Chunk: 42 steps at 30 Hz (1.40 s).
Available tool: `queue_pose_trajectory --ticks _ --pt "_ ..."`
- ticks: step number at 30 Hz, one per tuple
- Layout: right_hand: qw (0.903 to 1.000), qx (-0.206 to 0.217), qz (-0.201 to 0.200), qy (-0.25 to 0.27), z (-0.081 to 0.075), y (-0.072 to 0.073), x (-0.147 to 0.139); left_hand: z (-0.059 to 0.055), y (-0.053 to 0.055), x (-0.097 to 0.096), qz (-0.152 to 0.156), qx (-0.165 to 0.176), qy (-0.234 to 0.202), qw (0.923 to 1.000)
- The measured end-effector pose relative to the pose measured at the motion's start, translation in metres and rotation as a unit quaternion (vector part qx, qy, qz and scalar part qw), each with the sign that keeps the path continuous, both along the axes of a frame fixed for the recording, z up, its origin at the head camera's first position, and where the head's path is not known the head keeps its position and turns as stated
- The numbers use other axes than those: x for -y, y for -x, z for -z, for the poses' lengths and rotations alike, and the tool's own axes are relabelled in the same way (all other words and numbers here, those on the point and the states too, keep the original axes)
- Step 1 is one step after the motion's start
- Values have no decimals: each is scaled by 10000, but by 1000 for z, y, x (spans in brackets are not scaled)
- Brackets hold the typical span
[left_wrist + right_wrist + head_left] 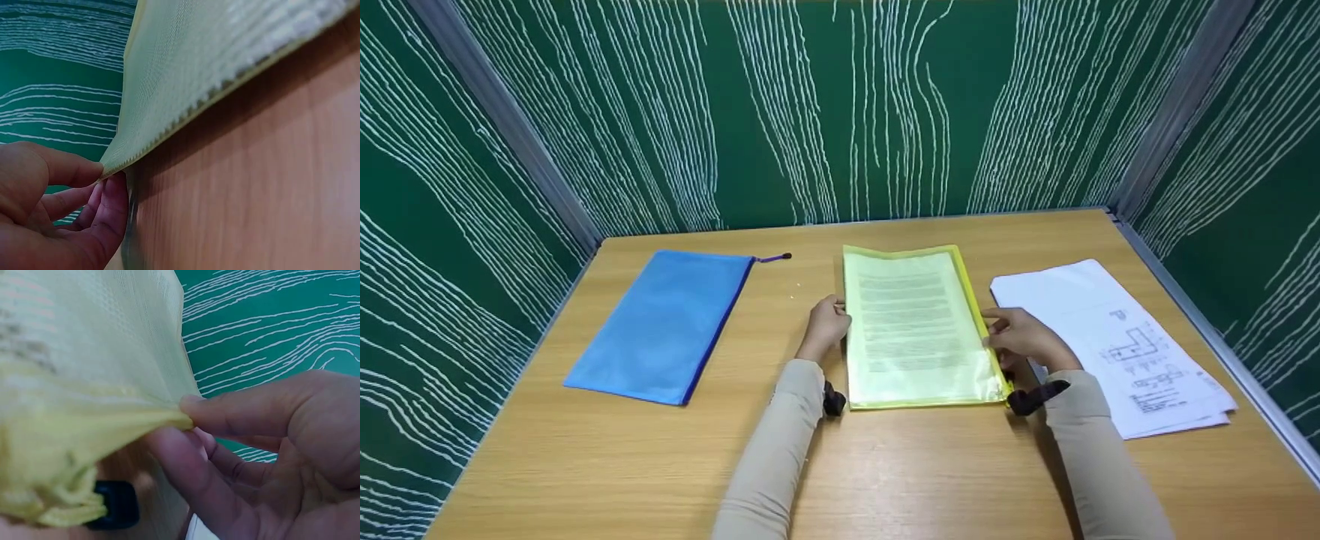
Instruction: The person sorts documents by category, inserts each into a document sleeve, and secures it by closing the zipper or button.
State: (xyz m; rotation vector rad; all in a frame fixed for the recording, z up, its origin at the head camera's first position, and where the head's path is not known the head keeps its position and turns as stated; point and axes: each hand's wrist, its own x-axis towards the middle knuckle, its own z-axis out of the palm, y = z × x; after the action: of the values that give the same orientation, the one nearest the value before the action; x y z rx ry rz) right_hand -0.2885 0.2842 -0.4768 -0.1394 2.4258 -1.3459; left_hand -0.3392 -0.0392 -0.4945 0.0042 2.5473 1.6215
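Observation:
A translucent yellow zip document pouch (911, 322) with printed paper showing through lies in front of me at the middle of the table. My left hand (826, 326) pinches its left edge between thumb and fingers. On the opposite side my right hand (1024, 337) pinches the yellow right edge. In the left wrist view the pouch's edge (174, 126) is lifted off the wood where the left fingertips hold it. The right wrist view shows the yellow border (129, 427) drawn to a fold between thumb and forefinger, with a black zip pull (119, 505) below.
A blue zip pouch (667, 326) lies to the left, its zip pull (786, 256) pointing right. Right of the yellow pouch is a stack of white sheets (1072, 307) with printed drawings, partly under my right hand. Green panels (840, 112) with white lines enclose the wooden table (660, 465).

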Motion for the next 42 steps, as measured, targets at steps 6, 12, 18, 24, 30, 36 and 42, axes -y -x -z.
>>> queue_pose_trajectory --ticks 6,12,18,24,30,36,42 --pt "9997 65 138 -215 -1 2 -3 0 0 -3 89 -81 63 9999" --pt "9995 62 67 -306 2 3 -6 1 0 -4 151 -122 43 9998" --pt "9994 73 63 -326 4 1 -5 2 -1 -3 246 -123 171 9995" --pt "9992 127 175 -337 6 1 -2 -1 -2 -4 272 112 304 9991" --pt "9978 96 274 -596 7 2 1 0 0 -6 254 -4 533 9983" --pt "9969 113 273 -733 6 2 3 -3 0 -5 290 -152 947 9950" --pt "9962 121 348 -791 7 1 6 -6 -2 -3 418 -1 1082 9932"
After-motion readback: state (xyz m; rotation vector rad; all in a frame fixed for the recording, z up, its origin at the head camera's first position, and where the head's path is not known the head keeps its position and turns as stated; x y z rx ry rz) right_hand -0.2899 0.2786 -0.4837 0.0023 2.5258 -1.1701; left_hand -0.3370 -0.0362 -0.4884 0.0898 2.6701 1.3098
